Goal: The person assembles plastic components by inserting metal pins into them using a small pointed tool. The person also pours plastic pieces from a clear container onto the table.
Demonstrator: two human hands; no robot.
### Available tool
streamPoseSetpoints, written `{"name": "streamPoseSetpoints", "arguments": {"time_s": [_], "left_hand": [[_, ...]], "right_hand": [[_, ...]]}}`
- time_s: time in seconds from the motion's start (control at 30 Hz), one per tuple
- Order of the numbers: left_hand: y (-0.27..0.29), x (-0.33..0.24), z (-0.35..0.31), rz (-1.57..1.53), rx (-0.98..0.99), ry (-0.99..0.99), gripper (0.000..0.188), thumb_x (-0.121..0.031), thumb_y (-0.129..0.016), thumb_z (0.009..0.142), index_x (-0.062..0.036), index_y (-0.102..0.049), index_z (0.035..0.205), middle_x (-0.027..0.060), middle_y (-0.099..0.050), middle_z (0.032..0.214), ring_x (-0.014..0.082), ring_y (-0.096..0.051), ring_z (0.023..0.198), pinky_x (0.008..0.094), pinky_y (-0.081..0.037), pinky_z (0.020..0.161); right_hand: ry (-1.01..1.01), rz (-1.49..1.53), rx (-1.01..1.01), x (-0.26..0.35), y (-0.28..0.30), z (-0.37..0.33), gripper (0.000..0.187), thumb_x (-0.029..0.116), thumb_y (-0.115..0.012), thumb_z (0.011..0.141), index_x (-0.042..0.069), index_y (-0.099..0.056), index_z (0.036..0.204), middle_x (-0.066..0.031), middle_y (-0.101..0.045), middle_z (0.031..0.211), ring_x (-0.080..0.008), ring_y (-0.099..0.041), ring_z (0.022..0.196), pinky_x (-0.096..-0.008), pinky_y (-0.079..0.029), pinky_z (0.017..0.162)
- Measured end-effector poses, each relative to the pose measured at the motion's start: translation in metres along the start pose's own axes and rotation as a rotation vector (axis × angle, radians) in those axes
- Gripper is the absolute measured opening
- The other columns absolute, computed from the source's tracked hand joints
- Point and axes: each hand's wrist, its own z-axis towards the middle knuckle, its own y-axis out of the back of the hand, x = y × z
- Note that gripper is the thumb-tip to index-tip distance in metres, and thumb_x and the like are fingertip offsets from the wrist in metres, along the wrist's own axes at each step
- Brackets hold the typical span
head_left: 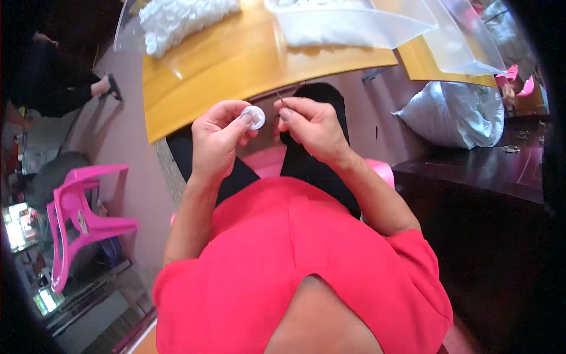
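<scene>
Between the thumb and fingers of my left hand (217, 137) is a small round white plastic disc (255, 117), its face turned up and to the right. My right hand (315, 125) pinches a thin dark rod, like a needle or wire (280, 97), whose upper end sticks out past the fingertips. The two hands are a short way apart, and the rod does not touch the disc. Both are held over my lap, just off the near edge of the yellow table (212, 82). The rod's lower end is hidden by my fingers.
On the table stand a clear plastic bin (125, 29) by a heap of small white pieces (177, 26), and another clear bin (389, 28). A stuffed white sack (460, 115) is at the right. Left are a pink plastic stool (76, 203) and another person's foot (103, 87).
</scene>
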Motion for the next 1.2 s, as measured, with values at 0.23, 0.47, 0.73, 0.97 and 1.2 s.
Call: {"name": "streamPoseSetpoints", "arguments": {"time_s": [0.23,0.47,0.73,0.97,1.2], "left_hand": [[0.005,0.034,-0.028,-0.072,-0.039,-0.017,0.020,-0.002,-0.060,0.088,0.0039,-0.064,0.107,0.0077,-0.068,0.087,0.0092,-0.060,0.067,0.0189,-0.047,0.058],[0.030,0.035,-0.026,-0.384,0.135,0.177,0.022,-0.002,-0.059,0.089,0.0048,-0.062,0.109,0.0097,-0.067,0.095,0.0105,-0.060,0.073,0.0227,-0.050,0.067],[0.056,0.034,0.005,-0.271,0.129,0.063,0.022,-0.003,-0.063,0.086,0.0045,-0.061,0.107,0.0087,-0.066,0.095,0.0124,-0.062,0.083,0.0244,-0.051,0.076],[0.066,0.037,0.002,-0.294,0.042,-0.150,0.032,0.001,-0.063,0.086,0.0055,-0.056,0.117,0.0113,-0.059,0.110,0.0164,-0.062,0.091,0.0275,-0.051,0.083],[0.098,0.032,0.014,-0.249,0.051,-0.130,0.029,-0.003,-0.059,0.090,0.0030,-0.059,0.118,0.0092,-0.060,0.111,0.0140,-0.057,0.101,0.0252,-0.046,0.088]], "right_hand": [[0.010,0.182,0.079,-0.007,-0.035,-0.017,0.013,0.006,-0.058,0.090,-0.006,-0.064,0.092,-0.0047,-0.066,0.080,-0.0089,-0.063,0.072,-0.0229,-0.053,0.065],[-0.090,0.046,0.045,-0.005,-0.040,-0.014,0.014,0.006,-0.058,0.087,-0.003,-0.066,0.092,-0.0036,-0.068,0.079,-0.0061,-0.061,0.072,-0.0215,-0.049,0.063],[-0.221,0.021,0.096,0.010,-0.055,0.018,0.014,0.010,-0.060,0.089,-0.002,-0.066,0.095,-0.0036,-0.067,0.082,-0.0066,-0.059,0.073,-0.0221,-0.049,0.063],[-0.367,0.393,-0.024,0.004,-0.088,0.035,0.011,0.008,-0.059,0.091,0.000,-0.064,0.096,0.0007,-0.063,0.077,-0.0024,-0.053,0.062,-0.0168,-0.041,0.052],[-0.340,0.336,0.018,0.004,-0.099,0.058,0.018,0.011,-0.054,0.094,-0.002,-0.065,0.100,-0.0004,-0.062,0.074,-0.0040,-0.052,0.059,-0.0183,-0.042,0.052]]}}
